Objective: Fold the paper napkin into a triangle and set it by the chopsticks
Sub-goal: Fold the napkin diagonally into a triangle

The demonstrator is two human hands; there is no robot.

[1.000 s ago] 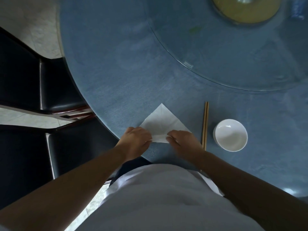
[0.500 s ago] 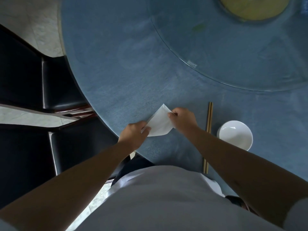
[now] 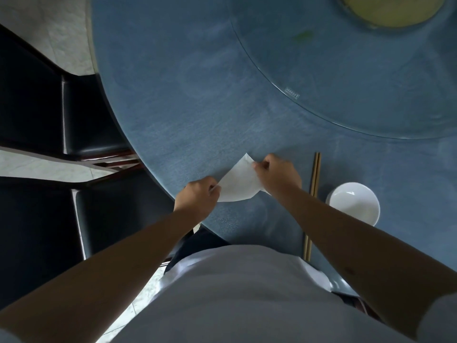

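A white paper napkin [image 3: 239, 183] is bent over on the blue table near its front edge, with a rounded fold at its near side. My left hand [image 3: 199, 196] pinches its left corner. My right hand [image 3: 278, 175] pinches its far right corner, close to the napkin's top point. A pair of wooden chopsticks [image 3: 314, 181] lies lengthwise just to the right of my right hand, partly hidden by my right forearm.
A white bowl [image 3: 353, 206] sits right of the chopsticks. A glass turntable [image 3: 346, 95] covers the table's far right, with a yellow-green disc [image 3: 390, 11] at its centre. Two dark chairs [image 3: 81, 125] stand at the left, beside the table's edge [image 3: 158, 184].
The napkin lay flat as a diamond under both hands a second ago. My right hand has since carried a near corner up and away, folding the napkin over; my left hand keeps the left corner.
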